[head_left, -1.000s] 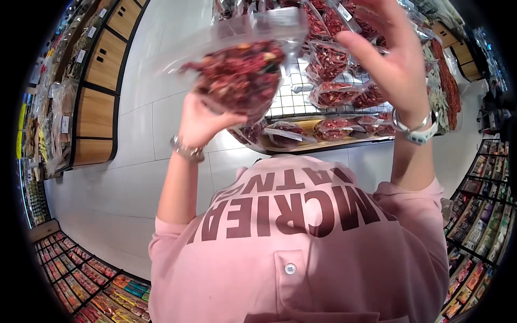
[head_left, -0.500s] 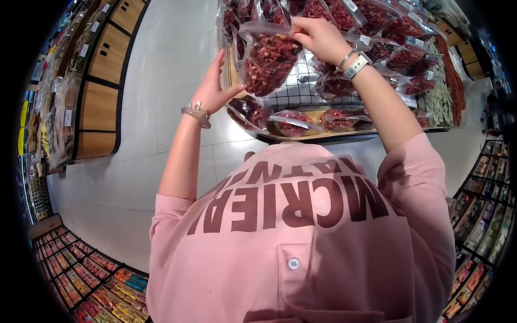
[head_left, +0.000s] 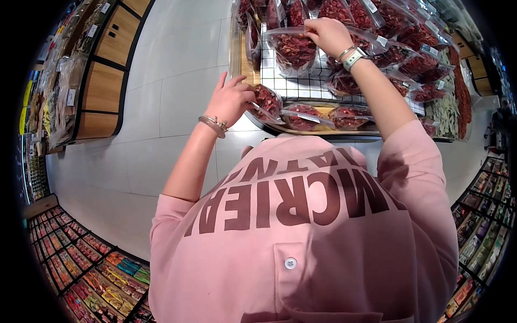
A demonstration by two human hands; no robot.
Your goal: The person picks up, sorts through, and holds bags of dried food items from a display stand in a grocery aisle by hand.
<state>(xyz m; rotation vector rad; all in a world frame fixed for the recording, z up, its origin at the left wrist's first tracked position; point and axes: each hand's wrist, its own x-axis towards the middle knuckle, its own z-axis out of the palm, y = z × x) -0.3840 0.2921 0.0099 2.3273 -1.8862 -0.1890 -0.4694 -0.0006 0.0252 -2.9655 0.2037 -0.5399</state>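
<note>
My right hand pinches the top edge of a clear zip bag filled with dark red dried pieces. This bag stands over the white wire-grid surface of the display stand, in a gap among similar bags. Lower left, my left hand has its fingers apart and partly bent. Its fingertips are right at the edge of another filled bag, which sits at the stand's rounded corner.
Several more red-filled bags crowd the stand's right and far sides. Two bags line the wooden front ledge. A wooden cabinet stands across the tiled aisle. Shelves of packets curve behind me.
The bag in my right hand has gone from raised near the stand's left edge to over the grid. My left hand has left its side and dropped to the corner bag.
</note>
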